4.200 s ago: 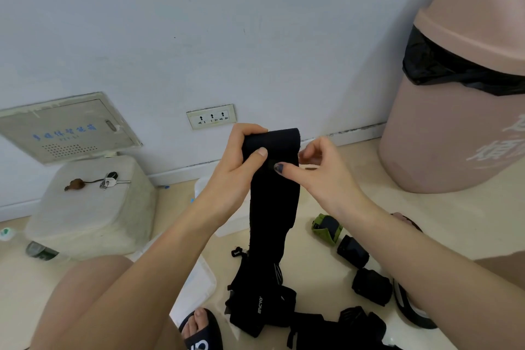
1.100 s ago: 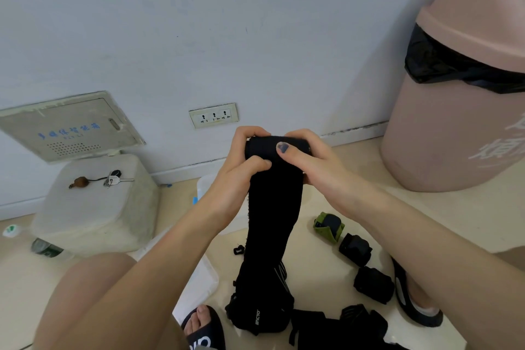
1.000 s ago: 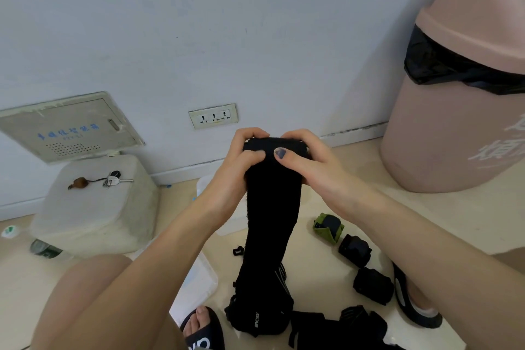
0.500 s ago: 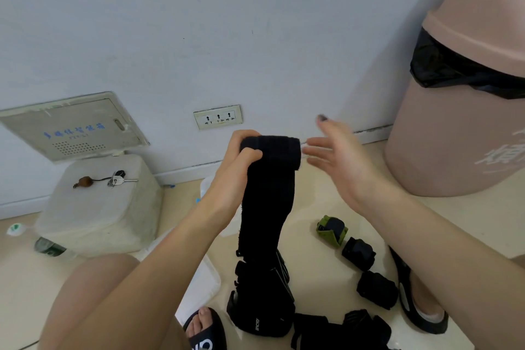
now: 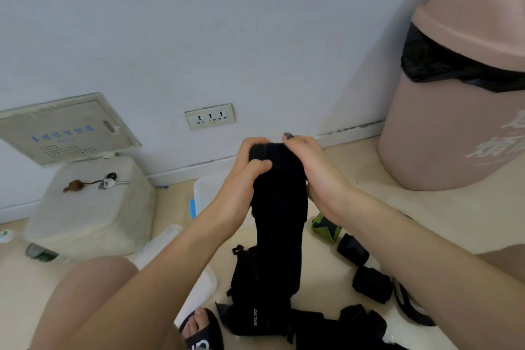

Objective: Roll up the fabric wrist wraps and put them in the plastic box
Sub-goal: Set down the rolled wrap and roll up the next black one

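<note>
A heap of black wraps (image 5: 312, 327) is lying on the floor by a sandalled foot (image 5: 200, 329), with rolled ones (image 5: 372, 284) sitting to the right. Above them the left hand (image 5: 241, 182) and right hand (image 5: 309, 167) are both gripping the rolled top of a long black wrap (image 5: 279, 202), its tail hanging down. The plastic box (image 5: 206, 193) is standing behind, near the wall.

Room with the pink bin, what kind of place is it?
Probably a corner of a home or dorm room: a wall socket low on the wall, a lidded pink bin, keys on a stool.
</note>
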Motion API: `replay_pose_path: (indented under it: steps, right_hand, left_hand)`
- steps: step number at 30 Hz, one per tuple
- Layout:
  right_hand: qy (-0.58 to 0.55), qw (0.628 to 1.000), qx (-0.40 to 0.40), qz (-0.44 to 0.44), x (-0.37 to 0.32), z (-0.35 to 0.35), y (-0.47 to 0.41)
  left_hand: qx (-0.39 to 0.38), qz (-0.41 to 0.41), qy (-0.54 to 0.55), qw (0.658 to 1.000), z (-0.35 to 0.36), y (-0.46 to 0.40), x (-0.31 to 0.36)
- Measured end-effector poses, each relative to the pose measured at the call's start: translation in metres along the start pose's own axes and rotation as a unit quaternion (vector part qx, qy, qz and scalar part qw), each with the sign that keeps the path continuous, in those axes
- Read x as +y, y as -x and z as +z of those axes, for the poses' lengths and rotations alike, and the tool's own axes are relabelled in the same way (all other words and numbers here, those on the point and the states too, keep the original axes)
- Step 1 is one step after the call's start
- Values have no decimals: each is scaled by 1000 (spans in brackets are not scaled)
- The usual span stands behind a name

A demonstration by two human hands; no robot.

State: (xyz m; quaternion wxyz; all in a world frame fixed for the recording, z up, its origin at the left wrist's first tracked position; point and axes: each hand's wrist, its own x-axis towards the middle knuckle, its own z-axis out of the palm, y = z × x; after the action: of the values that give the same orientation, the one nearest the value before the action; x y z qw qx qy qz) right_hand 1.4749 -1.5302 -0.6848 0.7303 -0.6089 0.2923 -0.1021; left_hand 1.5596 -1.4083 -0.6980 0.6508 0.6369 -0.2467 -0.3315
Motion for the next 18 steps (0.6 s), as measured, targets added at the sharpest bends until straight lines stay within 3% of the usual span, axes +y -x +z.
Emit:
replay_pose_path:
  steps: [6,11,18]
  right_hand:
    - [46,998,-44,-1,-5,-5,5]
    - [5,999,-30,-11,-9,-6,7]
    - [-30,996,-66,-43,-9,-9,8]
  left_hand:
    - [-7,16,23,1000,-7,1,9]
    - [-9,14,-24,1000,-10,-2,8]
    - [-18,-6,2,1000,-11,-3,8]
